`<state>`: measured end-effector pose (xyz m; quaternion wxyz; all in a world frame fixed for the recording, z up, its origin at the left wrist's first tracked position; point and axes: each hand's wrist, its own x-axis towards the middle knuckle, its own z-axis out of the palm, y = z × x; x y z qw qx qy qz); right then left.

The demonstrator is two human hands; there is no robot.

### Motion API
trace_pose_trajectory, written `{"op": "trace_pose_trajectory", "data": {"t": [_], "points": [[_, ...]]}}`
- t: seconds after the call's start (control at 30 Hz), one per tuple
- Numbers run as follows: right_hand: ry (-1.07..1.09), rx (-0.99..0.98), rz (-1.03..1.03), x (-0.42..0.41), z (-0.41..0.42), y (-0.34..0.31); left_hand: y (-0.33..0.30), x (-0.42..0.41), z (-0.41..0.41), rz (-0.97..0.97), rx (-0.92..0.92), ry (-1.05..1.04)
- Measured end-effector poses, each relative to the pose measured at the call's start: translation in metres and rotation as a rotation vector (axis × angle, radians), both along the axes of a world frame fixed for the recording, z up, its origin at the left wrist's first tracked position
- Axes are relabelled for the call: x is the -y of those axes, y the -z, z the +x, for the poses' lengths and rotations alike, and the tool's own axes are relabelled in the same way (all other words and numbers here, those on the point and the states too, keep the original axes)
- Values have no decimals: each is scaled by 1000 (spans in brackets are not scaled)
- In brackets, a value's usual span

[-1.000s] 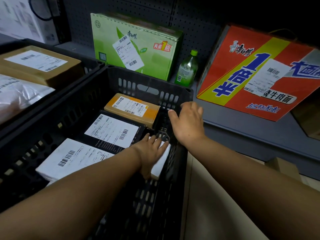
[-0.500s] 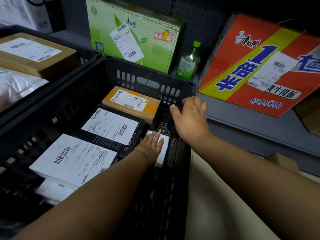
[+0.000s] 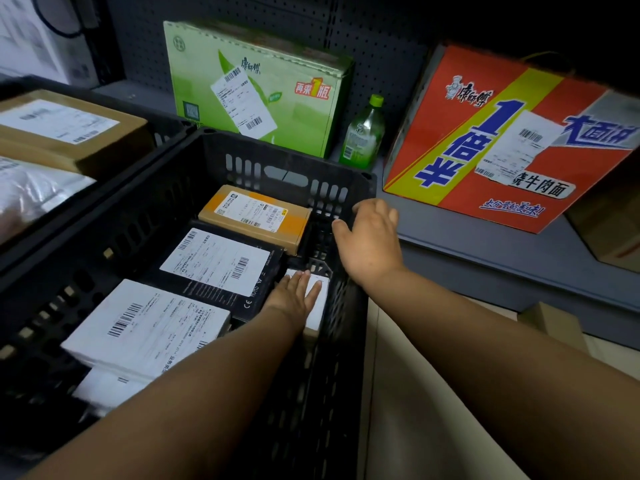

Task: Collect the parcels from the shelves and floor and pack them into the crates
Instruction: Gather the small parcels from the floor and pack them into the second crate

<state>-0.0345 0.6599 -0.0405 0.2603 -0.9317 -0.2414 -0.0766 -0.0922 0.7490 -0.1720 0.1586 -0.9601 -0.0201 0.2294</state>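
Small white parcel [image 3: 320,299] lies low in the black crate [image 3: 207,147], against its right wall, beside a black box [image 3: 221,268]. Left hand [image 3: 294,296] presses flat on it, fingers spread. Right hand [image 3: 372,237] grips the crate's right rim. Beyond the crate's far wall stand a green carton [image 3: 256,88] and a bottle [image 3: 362,133].

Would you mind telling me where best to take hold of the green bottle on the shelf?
Probably around the green bottle at its middle, coming from the front. It stands upright in the gap between the green box and the red box, so its sides are crowded while the front and cap are free.
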Motion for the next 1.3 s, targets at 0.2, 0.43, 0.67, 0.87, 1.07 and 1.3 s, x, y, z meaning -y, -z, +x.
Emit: {"op": "trace_pose_trajectory", "data": {"t": [0.2,0.43,0.67,0.87,1.07,1.3], "points": [[28,-7,74,1,0,1,-30,3,-8,-127,95,80],[-43,-61,266,17,1,4,-100,-12,-25,-283,616,-62],[-183,194,7,121,7,7,-159,33,-1,-259,948,173],[-144,157,-379,246,44,26,-155,135,43,-342,952,423],[202,-7,-600,351,99,70,-117,208,82,-386,795,380],[592,-209,-585,408,152,127,-76,208,95,-238,629,460]]}}
